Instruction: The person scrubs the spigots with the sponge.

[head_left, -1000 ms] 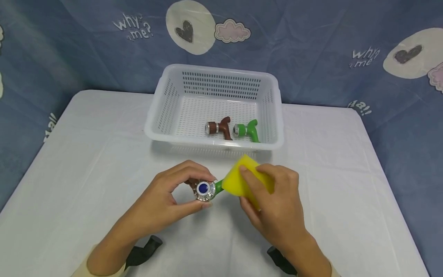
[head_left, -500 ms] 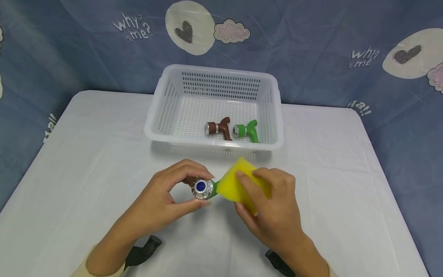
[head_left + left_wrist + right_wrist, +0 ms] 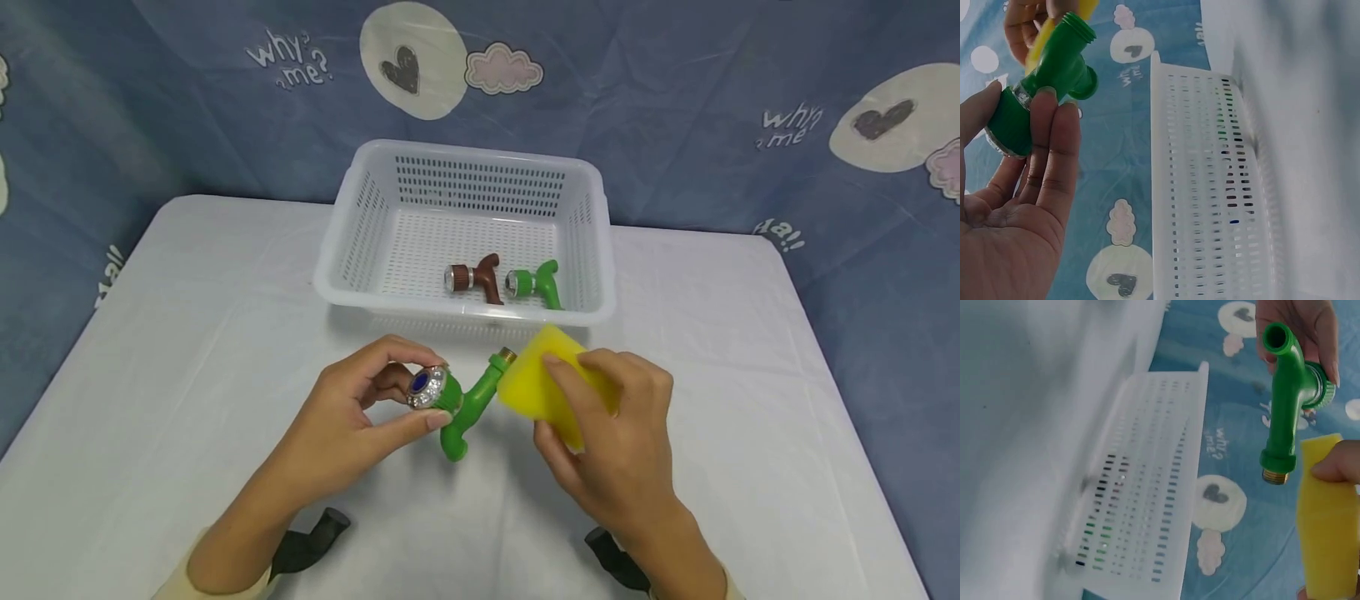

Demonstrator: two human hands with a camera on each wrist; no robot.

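A green faucet [image 3: 476, 404] with a silver, blue-centred knob is pinched at that knob by my left hand [image 3: 360, 417], in front of the basket. Its spout points down toward me in the head view, and its brass-threaded end points up and right. My right hand [image 3: 618, 442] grips a yellow sponge [image 3: 551, 375] between thumb and fingers, just right of the threaded end. From the right wrist, the faucet [image 3: 1286, 412] shows its round spout opening, with the sponge [image 3: 1329, 519] beside the threads. In the left wrist view the left fingers [image 3: 1057, 156] hold the knob end.
A white plastic basket [image 3: 465, 310] stands behind the hands on the white-covered table [image 3: 187, 333]. Inside it lie a brown faucet [image 3: 486, 277] and another green faucet [image 3: 543, 283], side by side. A blue printed curtain [image 3: 675, 100] hangs behind and beside the table.
The left hand has turned the faucet, so its knob now faces left and the spout and body show. The sponge has moved right, off the faucet's body.
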